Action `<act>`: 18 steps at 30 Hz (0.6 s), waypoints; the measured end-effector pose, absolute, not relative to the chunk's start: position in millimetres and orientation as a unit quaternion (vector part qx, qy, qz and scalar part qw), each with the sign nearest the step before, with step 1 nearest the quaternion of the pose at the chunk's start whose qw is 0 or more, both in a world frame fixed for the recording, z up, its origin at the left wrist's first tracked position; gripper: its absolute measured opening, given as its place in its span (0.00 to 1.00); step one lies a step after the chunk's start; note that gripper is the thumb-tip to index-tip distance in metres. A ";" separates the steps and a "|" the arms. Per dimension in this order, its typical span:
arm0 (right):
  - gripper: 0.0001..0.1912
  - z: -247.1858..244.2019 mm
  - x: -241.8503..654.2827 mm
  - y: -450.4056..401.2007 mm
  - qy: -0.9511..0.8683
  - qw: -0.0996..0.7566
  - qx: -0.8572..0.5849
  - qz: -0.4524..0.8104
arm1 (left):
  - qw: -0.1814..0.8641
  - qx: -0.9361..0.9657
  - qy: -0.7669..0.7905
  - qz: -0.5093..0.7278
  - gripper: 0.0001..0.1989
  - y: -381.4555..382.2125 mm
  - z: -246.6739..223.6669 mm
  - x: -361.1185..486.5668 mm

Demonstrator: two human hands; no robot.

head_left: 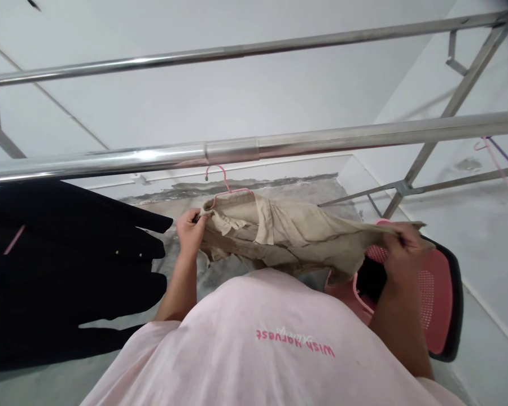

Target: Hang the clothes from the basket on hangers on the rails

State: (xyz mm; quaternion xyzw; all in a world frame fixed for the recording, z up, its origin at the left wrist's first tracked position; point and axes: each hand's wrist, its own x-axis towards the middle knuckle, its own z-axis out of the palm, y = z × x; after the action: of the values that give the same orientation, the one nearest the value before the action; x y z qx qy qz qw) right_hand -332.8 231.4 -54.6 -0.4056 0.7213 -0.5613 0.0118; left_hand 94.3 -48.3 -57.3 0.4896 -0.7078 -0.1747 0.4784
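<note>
A beige collared shirt [305,225] is stretched sideways between my two hands. Inside its neck sits a pink hanger [232,192], whose hook rises just under the front metal rail; whether it touches the rail I cannot tell. My left hand [191,228] pinches the shirt near the collar, on the left of the hanger. Far to the right, my right hand [406,245] is closed on the other end of the shirt, slightly blurred, with cloth sticking out past the fingers. The middle of the shirt sags a little in loose folds.
Two metal rails, a front one [152,160] and a rear one [152,62], cross above. Black garments [68,270] hang at left. A pink basket [440,299] with dark contents stands beneath my right arm. Another pink hanger [486,145] hangs at far right.
</note>
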 end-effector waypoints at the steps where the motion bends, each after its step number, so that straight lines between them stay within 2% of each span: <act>1: 0.09 -49.0 -330.3 237.2 0.710 0.115 -0.481 -0.502 | 0.497 0.493 -0.686 -0.198 0.12 -48.3 -57.1 93.4; 3: 0.16 -44.0 -324.9 241.8 0.679 0.308 -0.567 -0.350 | 0.524 0.485 -0.652 -0.254 0.13 -48.5 -54.9 90.8; 4: 0.21 -44.0 -321.7 240.7 0.676 0.363 -0.571 -0.291 | 0.535 0.474 -0.642 -0.278 0.13 -48.6 -53.1 89.1; 5: 0.24 -45.0 -318.0 237.5 0.691 0.379 -0.556 -0.264 | 0.542 0.460 -0.637 -0.297 0.13 -48.4 -51.1 87.2; 7: 0.25 -47.6 -309.4 227.6 0.735 0.334 -0.507 -0.302 | 0.552 0.436 -0.640 -0.309 0.12 -47.5 -46.4 82.7; 10: 0.24 -46.1 -295.4 211.4 0.748 0.213 -0.447 -0.442 | 0.541 0.407 -0.681 -0.281 0.10 -44.3 -39.4 75.3; 13: 0.25 -36.7 -281.4 200.2 0.709 0.112 -0.473 -0.510 | 0.508 0.368 -0.742 -0.237 0.08 -37.8 -32.9 67.4; 15: 0.23 -30.0 -272.0 195.3 0.691 0.106 -0.538 -0.471 | 0.482 0.336 -0.779 -0.219 0.05 -30.7 -28.9 62.1; 17: 0.15 -25.8 -263.6 191.6 0.679 0.150 -0.603 -0.392 | 0.457 0.317 -0.805 -0.205 0.03 -22.0 -24.3 57.2; 18: 0.14 -24.7 -260.1 190.4 0.672 0.166 -0.625 -0.360 | 0.450 0.314 -0.813 -0.195 0.04 -17.7 -21.6 55.3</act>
State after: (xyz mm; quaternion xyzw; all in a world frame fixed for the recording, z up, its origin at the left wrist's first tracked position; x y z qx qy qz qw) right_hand -260.1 190.4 -24.7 -0.6253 0.6723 -0.3596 0.1664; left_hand 55.3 -17.7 -21.6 0.3142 -0.8130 -0.1948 0.4498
